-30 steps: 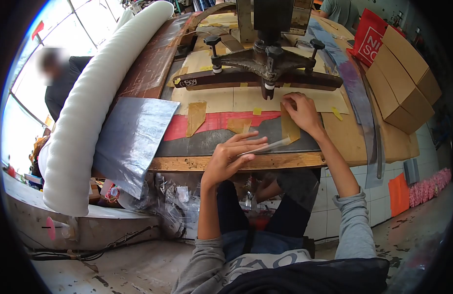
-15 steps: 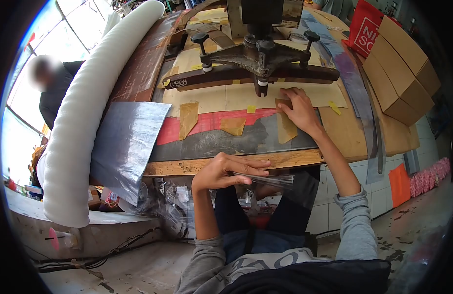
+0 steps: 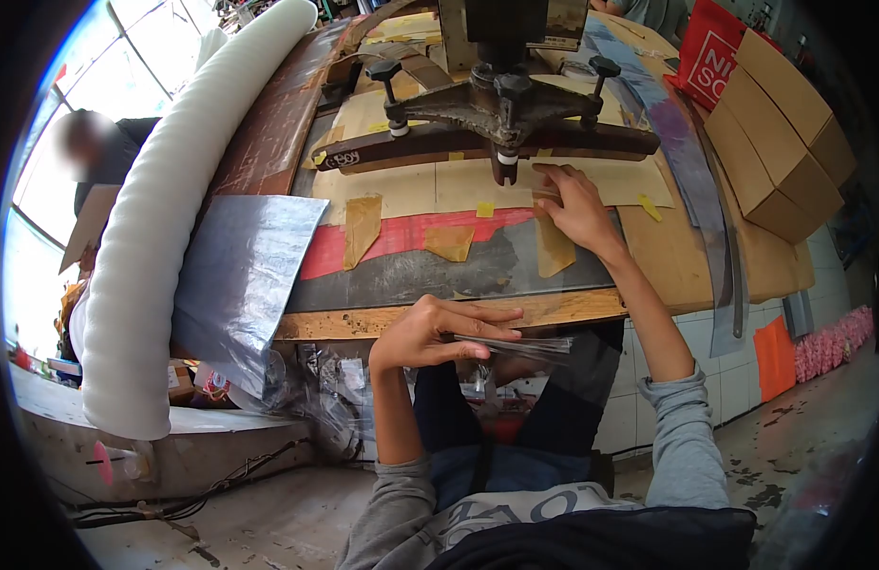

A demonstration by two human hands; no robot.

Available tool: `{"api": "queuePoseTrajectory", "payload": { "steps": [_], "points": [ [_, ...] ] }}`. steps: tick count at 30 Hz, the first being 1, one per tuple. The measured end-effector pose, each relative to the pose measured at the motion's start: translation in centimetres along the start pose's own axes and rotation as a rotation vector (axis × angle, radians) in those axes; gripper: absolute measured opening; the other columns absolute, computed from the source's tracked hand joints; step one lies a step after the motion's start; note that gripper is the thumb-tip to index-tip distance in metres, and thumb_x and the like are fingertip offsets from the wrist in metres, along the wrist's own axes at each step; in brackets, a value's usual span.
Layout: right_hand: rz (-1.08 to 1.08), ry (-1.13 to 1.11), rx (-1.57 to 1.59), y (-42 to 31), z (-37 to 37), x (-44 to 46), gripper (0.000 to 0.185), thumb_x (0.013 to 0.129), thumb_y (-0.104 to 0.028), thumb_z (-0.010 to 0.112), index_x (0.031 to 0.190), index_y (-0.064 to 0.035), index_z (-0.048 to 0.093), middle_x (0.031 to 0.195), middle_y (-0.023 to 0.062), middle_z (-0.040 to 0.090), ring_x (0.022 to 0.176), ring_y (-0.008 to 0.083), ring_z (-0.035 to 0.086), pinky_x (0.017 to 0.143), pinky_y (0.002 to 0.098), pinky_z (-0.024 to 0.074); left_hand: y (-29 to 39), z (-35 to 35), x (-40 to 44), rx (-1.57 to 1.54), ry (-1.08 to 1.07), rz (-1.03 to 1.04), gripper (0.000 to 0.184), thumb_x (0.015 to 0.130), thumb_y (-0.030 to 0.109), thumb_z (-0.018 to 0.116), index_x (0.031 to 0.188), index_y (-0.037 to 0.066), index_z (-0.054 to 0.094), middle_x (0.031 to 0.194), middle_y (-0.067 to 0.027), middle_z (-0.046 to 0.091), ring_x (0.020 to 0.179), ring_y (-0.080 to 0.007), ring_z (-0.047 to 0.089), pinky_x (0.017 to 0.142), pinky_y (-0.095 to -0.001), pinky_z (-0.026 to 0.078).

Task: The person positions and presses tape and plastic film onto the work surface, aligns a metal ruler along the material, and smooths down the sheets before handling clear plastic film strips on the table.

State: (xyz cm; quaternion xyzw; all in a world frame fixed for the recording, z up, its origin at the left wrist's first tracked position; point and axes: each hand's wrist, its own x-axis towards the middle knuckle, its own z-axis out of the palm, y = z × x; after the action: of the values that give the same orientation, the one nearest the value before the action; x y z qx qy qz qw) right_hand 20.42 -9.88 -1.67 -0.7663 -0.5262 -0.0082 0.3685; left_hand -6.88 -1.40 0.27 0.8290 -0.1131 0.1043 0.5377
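My left hand (image 3: 422, 334) is at the table's front edge, its thumb and fingers closed on a thin stack of clear plastic sheets (image 3: 542, 346) that sticks out to the right. My right hand (image 3: 582, 214) reaches over the table, fingers extended, with the fingertips on the cream board (image 3: 392, 193) just right of the press's centre foot. Brown tape (image 3: 556, 249) lies beneath its palm and wrist. Above the board hangs the dark metal press head (image 3: 496, 104) with its long bar (image 3: 573, 142). A clear film seems to lie near my right wrist, but its outline is hard to make out.
A white foam roll (image 3: 140, 247) and a silvery sheet (image 3: 245, 266) lie on the left. To the right stand a cardboard box (image 3: 777, 142) and a red bag (image 3: 710, 57). The wooden table edge (image 3: 363, 323) runs before me. Another person is beyond the roll.
My right hand has shifted slightly left on the board. My left hand keeps its hold on the sheets. At far left, a brown cardboard piece has come into view near the other person.
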Motion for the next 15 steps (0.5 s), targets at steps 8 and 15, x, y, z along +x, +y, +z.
{"api": "queuePoseTrajectory", "payload": {
  "steps": [8, 15],
  "points": [
    [-0.141, -0.131, -0.21, -2.4, -2.7, -1.7, 0.033, 0.081, -0.017, 0.067, 0.112, -0.0071, 0.066, 0.103, 0.0074, 0.065, 0.1, 0.0259, 0.055, 0.092, 0.0426, 0.0335, 0.0, 0.3, 0.2, 0.013, 0.029, -0.035, 0.038, 0.079, 0.031, 0.071, 0.111, 0.009, 0.071, 0.122, -0.0135, 0.064, 0.112, -0.0307, 0.062, 0.094, -0.0384, 0.05],
    [-0.236, -0.176, -0.209, -2.4, -3.4, -5.2, 0.037, 0.093, -0.034, 0.055, 0.118, -0.0062, 0.06, 0.127, 0.0103, 0.058, 0.119, 0.0275, 0.053, 0.105, 0.0487, 0.0323, 0.2, 0.5, 0.4, 0.129, 0.054, -0.03, 0.039, 0.077, 0.029, 0.074, 0.11, 0.009, 0.071, 0.124, -0.0122, 0.063, 0.119, -0.0295, 0.057, 0.1, -0.0397, 0.046]
  ]
}}
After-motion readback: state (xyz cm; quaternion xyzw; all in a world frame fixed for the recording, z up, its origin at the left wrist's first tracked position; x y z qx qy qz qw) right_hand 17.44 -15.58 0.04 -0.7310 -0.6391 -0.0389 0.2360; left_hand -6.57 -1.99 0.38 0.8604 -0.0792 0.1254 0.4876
